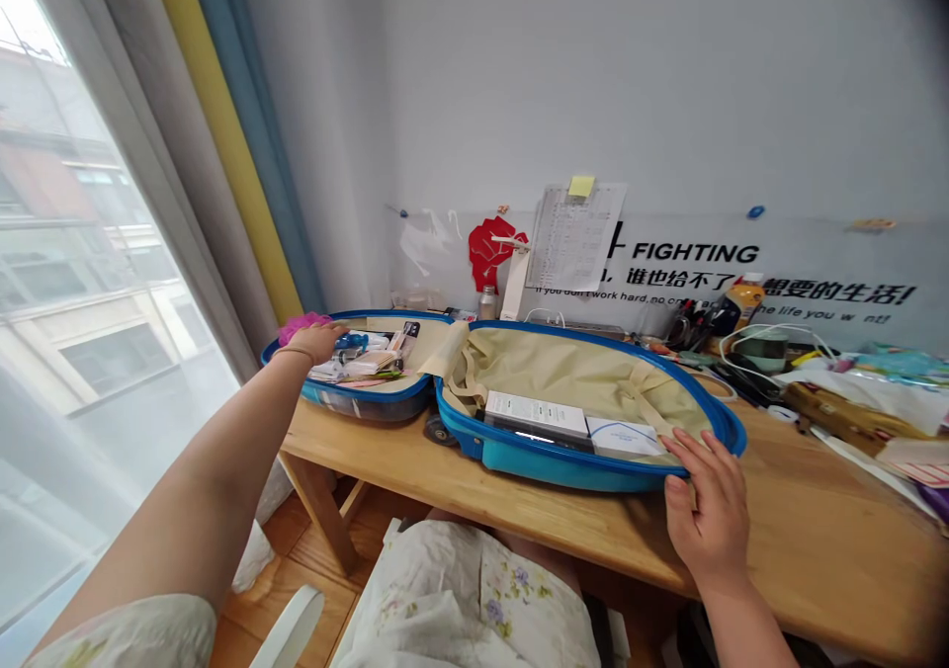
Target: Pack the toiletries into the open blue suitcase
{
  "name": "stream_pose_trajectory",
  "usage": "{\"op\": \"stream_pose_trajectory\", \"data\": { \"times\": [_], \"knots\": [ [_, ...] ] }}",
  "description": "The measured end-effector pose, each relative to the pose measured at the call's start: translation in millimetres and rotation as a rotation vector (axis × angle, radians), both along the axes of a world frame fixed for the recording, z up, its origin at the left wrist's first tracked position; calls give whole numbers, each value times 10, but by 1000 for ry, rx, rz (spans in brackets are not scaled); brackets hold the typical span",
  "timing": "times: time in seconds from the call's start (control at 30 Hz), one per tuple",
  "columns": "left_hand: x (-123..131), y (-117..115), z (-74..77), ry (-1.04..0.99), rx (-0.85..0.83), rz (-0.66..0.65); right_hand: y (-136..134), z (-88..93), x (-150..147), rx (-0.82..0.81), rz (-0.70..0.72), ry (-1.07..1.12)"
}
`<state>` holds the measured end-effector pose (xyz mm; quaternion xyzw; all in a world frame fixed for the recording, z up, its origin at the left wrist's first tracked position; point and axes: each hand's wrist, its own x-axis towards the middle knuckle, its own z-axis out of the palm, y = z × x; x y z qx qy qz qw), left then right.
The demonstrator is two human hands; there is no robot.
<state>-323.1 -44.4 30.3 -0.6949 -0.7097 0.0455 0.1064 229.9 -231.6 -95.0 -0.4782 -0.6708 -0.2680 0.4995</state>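
Note:
A blue hard-shell suitcase (570, 468) lies opened flat on the wooden table, its two halves side by side. At the left half, my left hand (312, 340) is closed on a bright pink ruffled bundle that looks like a bath puff (297, 324); its fingers are partly hidden. Packets and small toiletries (375, 357) lie beside this hand. My right hand (708, 505) rests on the near right rim of the other half, fingers outstretched and holding nothing. That half holds a white printed box (535, 411) and a white box with a blue curve (624, 437) against its near wall.
The wooden table (801, 540) carries pens (689, 324), an orange-labelled bottle (741, 302), a brown pouch (830, 411) and other clutter on the right. A curtained window (111, 302) is at the left. A white chair armrest (289, 628) is below.

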Motion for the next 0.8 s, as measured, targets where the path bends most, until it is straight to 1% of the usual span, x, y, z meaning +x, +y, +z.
{"op": "stream_pose_trajectory", "data": {
  "times": [0.1,0.2,0.33,0.47,0.57,0.63,0.7,0.73,0.8],
  "knots": [
    [2,61,4,35,-29,-12,-5,10,-8,-10,-9,-7],
    [17,112,20,62,-53,-19,-10,27,-20,19,4,-24],
    [31,144,23,86,-71,-7,-10,27,-17,28,6,-32],
    [30,92,32,93,-54,-18,-3,1,-2,11,-9,-15],
    [83,12,101,89,-16,-47,0,-8,-3,13,3,-5],
    [207,-30,194,76,26,-64,1,-6,-9,16,5,-3],
    [444,-50,314,54,70,-107,3,-2,-16,14,-4,0],
    [611,-52,376,40,87,-145,4,0,-19,12,-9,1],
    [1038,-50,481,9,101,-256,4,3,-25,16,-14,3]
  ]
}}
